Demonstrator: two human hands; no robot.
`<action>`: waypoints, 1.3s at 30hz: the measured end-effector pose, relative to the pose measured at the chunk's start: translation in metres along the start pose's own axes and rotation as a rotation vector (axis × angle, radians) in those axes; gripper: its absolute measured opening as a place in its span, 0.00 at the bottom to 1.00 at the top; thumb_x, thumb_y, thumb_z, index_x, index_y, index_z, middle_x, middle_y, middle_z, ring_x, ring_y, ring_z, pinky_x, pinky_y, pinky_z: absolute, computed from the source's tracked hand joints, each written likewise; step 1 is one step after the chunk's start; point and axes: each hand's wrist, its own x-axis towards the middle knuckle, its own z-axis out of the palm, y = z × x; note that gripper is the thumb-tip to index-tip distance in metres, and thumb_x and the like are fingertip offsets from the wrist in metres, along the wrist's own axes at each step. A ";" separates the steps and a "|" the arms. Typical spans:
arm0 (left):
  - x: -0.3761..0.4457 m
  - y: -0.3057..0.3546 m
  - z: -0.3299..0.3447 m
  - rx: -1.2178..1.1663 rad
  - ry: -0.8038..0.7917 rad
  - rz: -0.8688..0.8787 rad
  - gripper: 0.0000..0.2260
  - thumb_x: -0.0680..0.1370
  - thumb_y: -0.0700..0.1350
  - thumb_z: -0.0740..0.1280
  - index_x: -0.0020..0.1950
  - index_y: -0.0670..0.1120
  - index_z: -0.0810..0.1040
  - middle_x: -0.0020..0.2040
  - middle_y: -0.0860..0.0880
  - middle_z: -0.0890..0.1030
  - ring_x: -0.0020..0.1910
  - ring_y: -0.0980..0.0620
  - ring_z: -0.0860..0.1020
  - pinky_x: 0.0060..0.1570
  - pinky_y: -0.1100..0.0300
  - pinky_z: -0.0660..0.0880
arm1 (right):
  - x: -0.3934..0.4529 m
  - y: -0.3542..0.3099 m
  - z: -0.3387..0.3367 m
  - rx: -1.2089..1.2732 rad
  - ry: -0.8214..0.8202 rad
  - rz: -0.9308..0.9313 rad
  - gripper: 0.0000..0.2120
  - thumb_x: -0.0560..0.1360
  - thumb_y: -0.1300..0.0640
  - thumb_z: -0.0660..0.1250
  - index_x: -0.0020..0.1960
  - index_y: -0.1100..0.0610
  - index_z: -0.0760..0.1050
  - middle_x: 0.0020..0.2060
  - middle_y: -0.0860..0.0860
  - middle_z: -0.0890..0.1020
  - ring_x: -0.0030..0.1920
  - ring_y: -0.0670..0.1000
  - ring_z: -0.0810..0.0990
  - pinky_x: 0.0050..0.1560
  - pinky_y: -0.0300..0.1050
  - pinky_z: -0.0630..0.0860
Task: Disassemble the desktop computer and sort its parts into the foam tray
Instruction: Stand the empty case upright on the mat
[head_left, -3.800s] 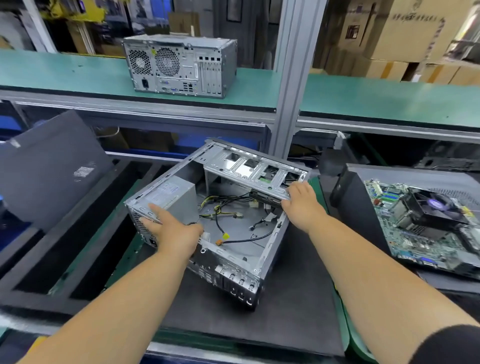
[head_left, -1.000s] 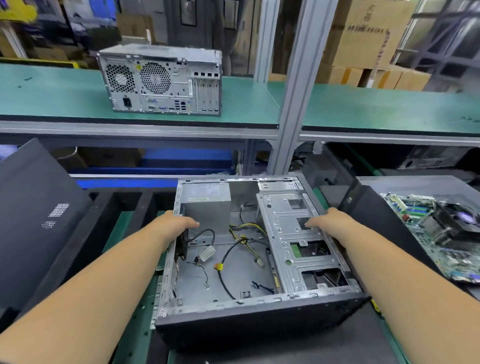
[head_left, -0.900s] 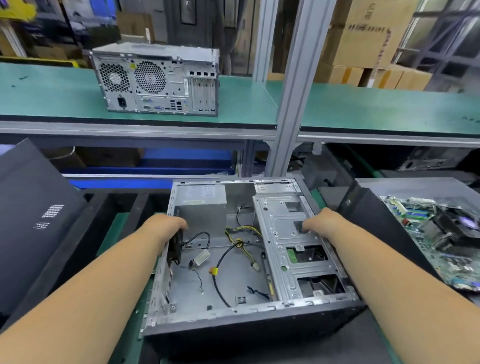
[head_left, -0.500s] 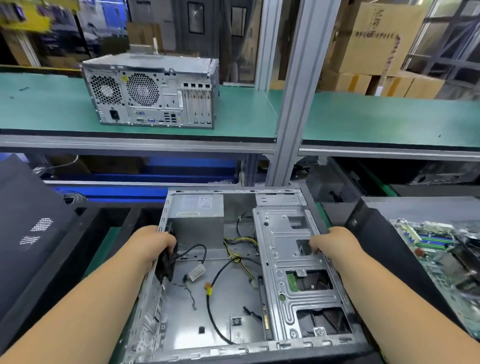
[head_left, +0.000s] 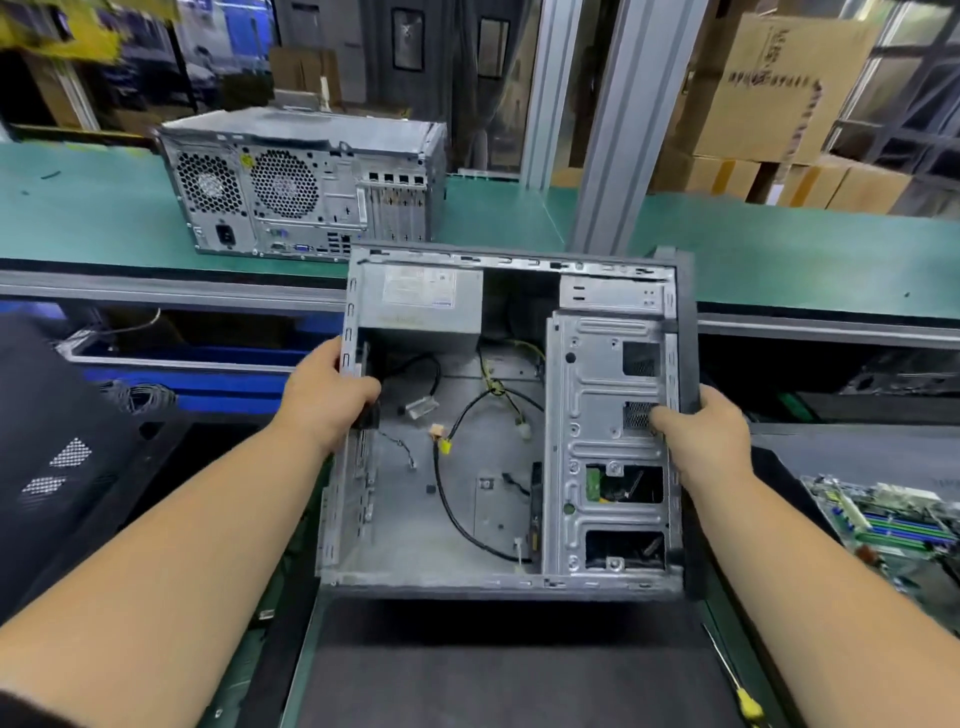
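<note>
- The stripped computer case (head_left: 498, 426), which rested on the black mat (head_left: 493, 670) half a second ago, is now lifted clear of it, open side facing the wearer.
- The left hand (head_left: 327, 400) grips its rear edge; the right hand (head_left: 701, 431) grips the drive-cage side.
- The power supply (head_left: 421, 301) and loose cables (head_left: 467, 441) remain inside, so the case is probably being moved aside.
- The motherboard (head_left: 893, 525) lies to the right; a second tower (head_left: 306, 192) stands on the green shelf.

Head-worn view, facing forward and down (wide-angle), close over bench (head_left: 493, 675)

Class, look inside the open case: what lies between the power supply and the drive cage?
In the head view, loose black and yellow cables hang between the power supply and drive cage, over the case's bare metal floor.
</note>
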 end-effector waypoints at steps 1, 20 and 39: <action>0.000 0.000 0.002 -0.019 0.008 0.021 0.17 0.68 0.37 0.68 0.53 0.54 0.78 0.39 0.53 0.81 0.37 0.56 0.77 0.31 0.65 0.69 | 0.000 0.000 0.001 0.024 0.013 -0.012 0.09 0.63 0.55 0.68 0.41 0.43 0.77 0.35 0.42 0.82 0.37 0.47 0.81 0.36 0.40 0.73; -0.082 -0.053 -0.003 -0.117 -0.039 0.123 0.38 0.74 0.41 0.65 0.76 0.62 0.49 0.74 0.51 0.66 0.68 0.49 0.70 0.65 0.58 0.66 | -0.076 0.033 -0.025 0.247 -0.023 0.047 0.08 0.71 0.56 0.66 0.44 0.43 0.77 0.32 0.39 0.80 0.30 0.39 0.77 0.31 0.36 0.71; -0.135 -0.082 -0.007 -0.226 -0.108 0.005 0.32 0.66 0.46 0.75 0.64 0.67 0.66 0.51 0.67 0.80 0.48 0.70 0.78 0.48 0.65 0.71 | -0.115 0.078 -0.040 0.374 -0.281 0.443 0.24 0.70 0.51 0.76 0.63 0.43 0.73 0.63 0.44 0.74 0.66 0.53 0.71 0.65 0.61 0.63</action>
